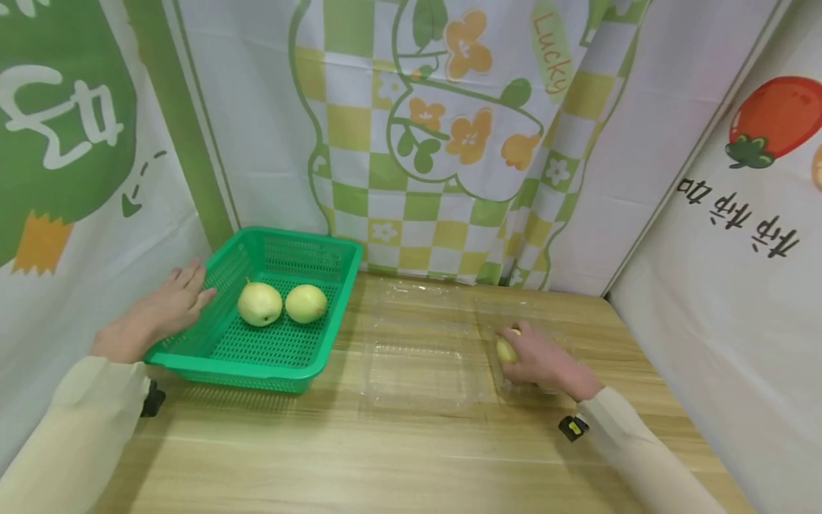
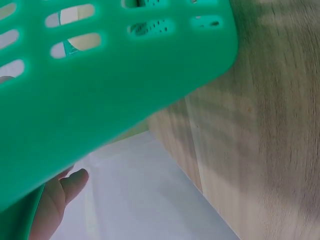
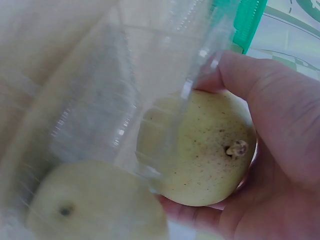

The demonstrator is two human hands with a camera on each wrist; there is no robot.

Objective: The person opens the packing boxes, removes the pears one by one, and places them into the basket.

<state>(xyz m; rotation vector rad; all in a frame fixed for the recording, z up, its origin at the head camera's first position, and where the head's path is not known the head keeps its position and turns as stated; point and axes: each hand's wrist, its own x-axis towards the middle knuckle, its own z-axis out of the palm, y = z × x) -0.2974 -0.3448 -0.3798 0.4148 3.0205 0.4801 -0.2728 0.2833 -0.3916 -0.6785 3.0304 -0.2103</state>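
A green plastic basket [image 1: 221,368] stands at the left with two pale yellow pears [image 1: 260,305] lying on its bottom. My left hand [image 1: 176,303] is at the basket's left rim, fingers straight and holding nothing; whether it touches the rim cannot be told. On the right, my right hand [image 1: 539,357] grips another pear [image 3: 205,150], thumb and fingers around its sides, at a clear plastic container [image 3: 92,120]. Part of that pear shows through the clear wall. A further pear [image 3: 95,205] appears behind the plastic in the right wrist view; my hand hides it from the head view.
Between basket and right container, a second clear plastic container [image 1: 417,375] lies with its lid [image 1: 417,303] folded back. Everything stands on a wooden table [image 1: 385,464]. Printed cloth [image 1: 437,214] hangs behind it, with cloth walls on both sides.
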